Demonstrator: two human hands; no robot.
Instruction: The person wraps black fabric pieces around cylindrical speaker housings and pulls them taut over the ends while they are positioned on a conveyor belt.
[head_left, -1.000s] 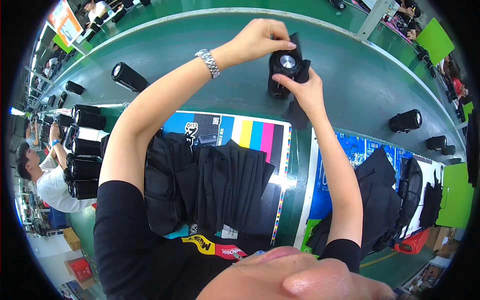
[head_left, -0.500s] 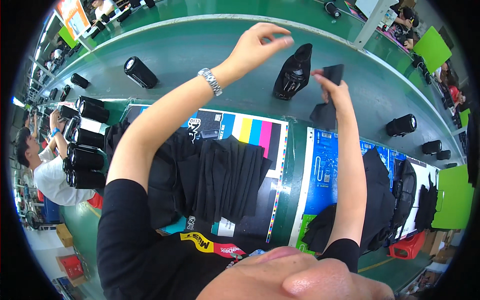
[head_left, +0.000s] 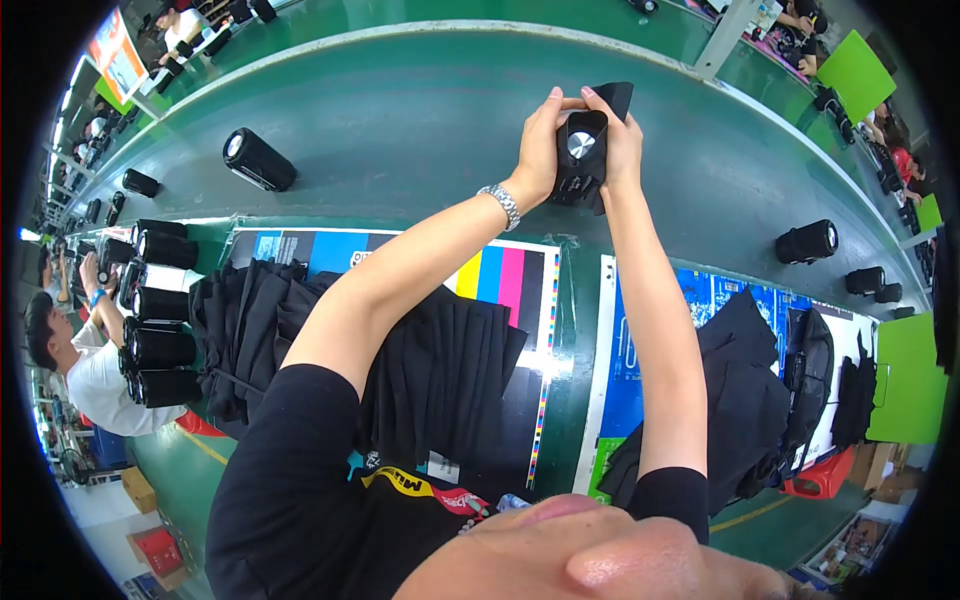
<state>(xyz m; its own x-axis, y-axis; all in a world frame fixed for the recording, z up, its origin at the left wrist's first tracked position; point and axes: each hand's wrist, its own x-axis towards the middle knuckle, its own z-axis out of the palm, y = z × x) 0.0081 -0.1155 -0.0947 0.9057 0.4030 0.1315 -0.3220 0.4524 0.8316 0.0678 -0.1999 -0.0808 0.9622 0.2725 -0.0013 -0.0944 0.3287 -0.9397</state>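
Note:
A black cylindrical speaker (head_left: 580, 146) stands on the grey-green belt with its silver round end facing up. Black cloth surrounds its upper rim. My left hand (head_left: 540, 148) closes round its left side, fingertips at the far rim. My right hand (head_left: 623, 150) is closed against the other side, with a black cloth pouch (head_left: 618, 98) sticking out beyond its fingers. Whether that cloth joins the cloth round the speaker is hidden. Under my left arm lies a row of folded black cloth pouches (head_left: 440, 370) on a printed sheet.
Other black speakers lie on the belt, one to the left (head_left: 259, 160) and one to the right (head_left: 807, 242). Several speakers (head_left: 162, 348) are stacked at the left table edge, by a seated co-worker (head_left: 95, 365). More black cloth (head_left: 745, 390) lies to the right.
My left hand has come down and right onto the speaker. My right hand has moved left against it. The soft peak above the speaker is gone, and its silver end shows.

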